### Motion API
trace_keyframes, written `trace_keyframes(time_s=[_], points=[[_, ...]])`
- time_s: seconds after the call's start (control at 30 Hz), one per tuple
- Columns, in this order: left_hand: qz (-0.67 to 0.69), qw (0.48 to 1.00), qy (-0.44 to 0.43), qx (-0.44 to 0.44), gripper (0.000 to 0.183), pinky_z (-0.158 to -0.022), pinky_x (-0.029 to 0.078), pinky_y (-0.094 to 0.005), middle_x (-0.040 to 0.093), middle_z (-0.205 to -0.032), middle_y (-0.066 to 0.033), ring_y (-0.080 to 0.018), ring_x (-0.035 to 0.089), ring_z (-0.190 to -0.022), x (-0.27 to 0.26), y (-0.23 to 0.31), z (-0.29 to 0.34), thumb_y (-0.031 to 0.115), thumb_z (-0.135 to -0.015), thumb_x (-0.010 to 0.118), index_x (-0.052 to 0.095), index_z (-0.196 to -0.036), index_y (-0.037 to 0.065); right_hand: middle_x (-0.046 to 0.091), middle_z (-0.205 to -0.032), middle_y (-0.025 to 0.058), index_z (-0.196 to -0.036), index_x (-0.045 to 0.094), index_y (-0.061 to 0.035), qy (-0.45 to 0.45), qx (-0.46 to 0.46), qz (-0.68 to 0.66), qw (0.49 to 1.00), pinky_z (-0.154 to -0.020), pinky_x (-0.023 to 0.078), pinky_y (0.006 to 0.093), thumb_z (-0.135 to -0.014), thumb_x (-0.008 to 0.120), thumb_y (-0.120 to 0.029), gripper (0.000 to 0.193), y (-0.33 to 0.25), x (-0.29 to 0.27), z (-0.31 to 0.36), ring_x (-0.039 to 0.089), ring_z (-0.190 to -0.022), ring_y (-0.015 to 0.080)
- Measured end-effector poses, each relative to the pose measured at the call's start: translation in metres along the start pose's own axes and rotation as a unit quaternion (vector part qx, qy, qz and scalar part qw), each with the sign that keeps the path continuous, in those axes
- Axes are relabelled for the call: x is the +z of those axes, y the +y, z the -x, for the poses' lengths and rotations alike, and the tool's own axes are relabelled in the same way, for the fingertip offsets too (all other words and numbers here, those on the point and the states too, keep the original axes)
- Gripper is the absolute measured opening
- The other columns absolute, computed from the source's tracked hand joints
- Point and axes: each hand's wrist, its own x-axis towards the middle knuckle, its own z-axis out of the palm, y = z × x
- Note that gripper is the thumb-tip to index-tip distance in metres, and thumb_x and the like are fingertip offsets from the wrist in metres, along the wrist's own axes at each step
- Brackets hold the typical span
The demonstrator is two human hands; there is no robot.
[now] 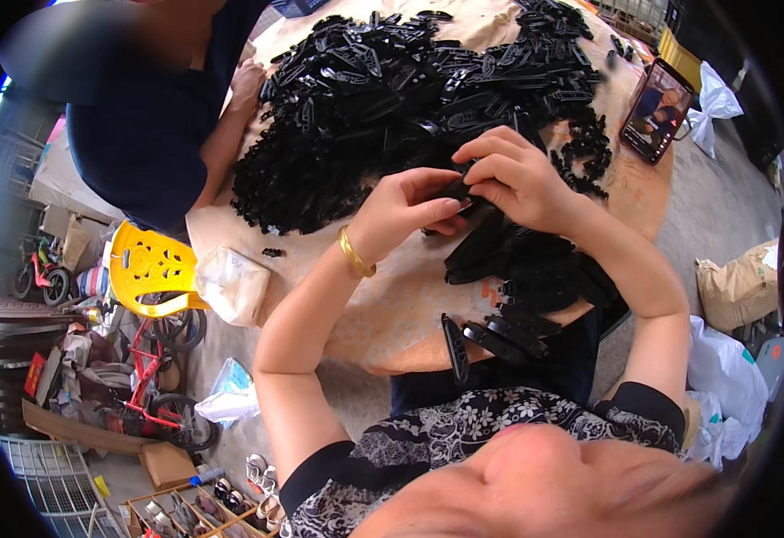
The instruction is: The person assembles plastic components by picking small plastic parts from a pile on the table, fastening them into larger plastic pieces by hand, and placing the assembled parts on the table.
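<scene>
Over the near part of the round table (356, 332), both my hands meet on one dark, elongated plastic part (460, 188). My left hand (396, 211), with a gold bangle on its wrist, pinches it from the left. The fingers of my right hand (522, 179) close on it from the right and hide much of it. A big heap of black plastic parts (365, 108) lies beyond my hands, with smaller black pieces (275, 184) along its left side. Below my right wrist is another pile of long black parts (486, 247). Several long black pieces (504, 339) lie at the near edge.
A phone (656, 112) stands at the table's right edge. Another person's hand (246, 82) rests at the far left edge. Left of the table are a yellow chair (154, 269) and a pale bag (230, 285); sacks (737, 287) sit at right.
</scene>
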Motion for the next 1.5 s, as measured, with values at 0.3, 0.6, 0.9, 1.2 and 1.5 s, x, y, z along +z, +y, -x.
trace_keyframes(time_s=[0.3, 0.6, 0.9, 1.2, 1.5], points=[[-0.239, 0.955, 0.081, 0.156, 0.037, -0.076, 0.051, -0.0250, 0.066, -0.101, -0.0114, -0.0133, 0.063, -0.088, 0.008, -0.013, -0.003, 0.005, -0.079, 0.066, 0.058, -0.114, -0.003, 0.068, -0.087, 0.0139, -0.101, 0.066, -0.0021, -0.047, 0.099, -0.020, 0.994, -0.068, 0.051, 0.0315, -0.072, 0.073, -0.015, 0.032, -0.001, -0.002, 0.004, 0.065, -0.073, 0.0244], [-0.306, 0.919, 0.094, 0.231, 0.034, -0.075, 0.051, -0.0279, 0.066, -0.098, -0.0153, -0.0193, 0.065, -0.087, 0.015, -0.024, -0.004, 0.007, -0.080, 0.064, 0.057, -0.113, 0.000, 0.068, -0.094, 0.0095, -0.108, 0.063, -0.0002, -0.076, 0.206, -0.154, 0.963, -0.080, 0.050, 0.0282, -0.080, 0.068, -0.013, 0.031, 0.005, -0.027, -0.004, 0.064, -0.088, 0.0156], [-0.392, 0.864, 0.043, 0.312, 0.034, -0.075, 0.050, -0.0365, 0.063, -0.100, -0.0169, -0.0338, 0.061, -0.086, 0.027, -0.031, 0.004, 0.008, -0.081, 0.060, 0.056, -0.114, 0.004, 0.064, -0.105, 0.0170, -0.116, 0.058, 0.0019, 0.165, 0.347, 0.120, 0.915, -0.088, 0.047, 0.0324, -0.090, 0.057, -0.038, 0.047, 0.043, -0.099, 0.062, 0.061, -0.098, 0.0242], [-0.374, 0.876, -0.020, 0.305, 0.036, -0.079, 0.048, -0.0301, 0.063, -0.099, -0.0163, -0.0262, 0.062, -0.087, 0.023, -0.037, 0.001, 0.007, -0.084, 0.056, 0.054, -0.119, 0.003, 0.032, -0.139, 0.0322, -0.139, 0.035, -0.0056, -0.065, 0.374, 0.299, 0.875, -0.108, 0.026, 0.0450, -0.086, 0.048, -0.060, 0.077, 0.034, -0.047, 0.092, 0.032, -0.130, 0.0441], [-0.297, 0.918, -0.054, 0.258, 0.033, -0.079, 0.049, -0.0334, 0.064, -0.097, -0.0161, -0.0286, 0.063, -0.088, 0.020, -0.036, -0.003, 0.009, -0.078, 0.056, 0.056, -0.111, 0.001, 0.044, -0.132, 0.0260, -0.124, 0.053, -0.0046, -0.031, 0.262, 0.282, 0.923, -0.102, 0.035, 0.0446, -0.087, 0.058, -0.038, 0.050, 0.035, -0.028, 0.081, 0.043, -0.122, 0.0404]])
